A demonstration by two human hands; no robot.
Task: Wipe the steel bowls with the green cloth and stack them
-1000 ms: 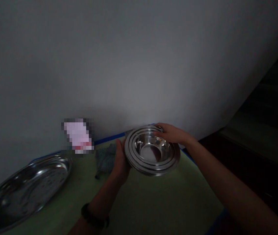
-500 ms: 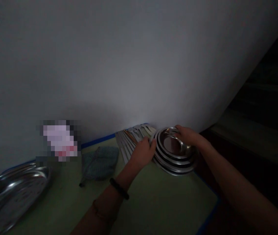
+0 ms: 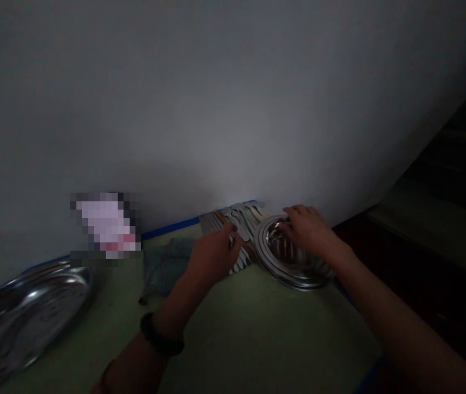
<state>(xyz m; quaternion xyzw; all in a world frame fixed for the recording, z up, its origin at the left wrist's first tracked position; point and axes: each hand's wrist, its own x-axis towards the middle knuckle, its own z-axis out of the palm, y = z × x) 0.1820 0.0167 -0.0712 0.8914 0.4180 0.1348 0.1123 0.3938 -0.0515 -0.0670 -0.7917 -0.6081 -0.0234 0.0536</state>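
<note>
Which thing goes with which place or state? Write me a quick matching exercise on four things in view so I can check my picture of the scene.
Things:
1. bowls
2. cloth
3. cutlery
4. tray

Places or states:
A. shiny and oval, at the far left of the view
B. nested in one another, at the right hand
C. grey-blue, beside the left hand, on its tray side
D. many pieces lying near the wall, between the other items

Right pairs: 1-B, 2-C, 3-D, 4-A.
</note>
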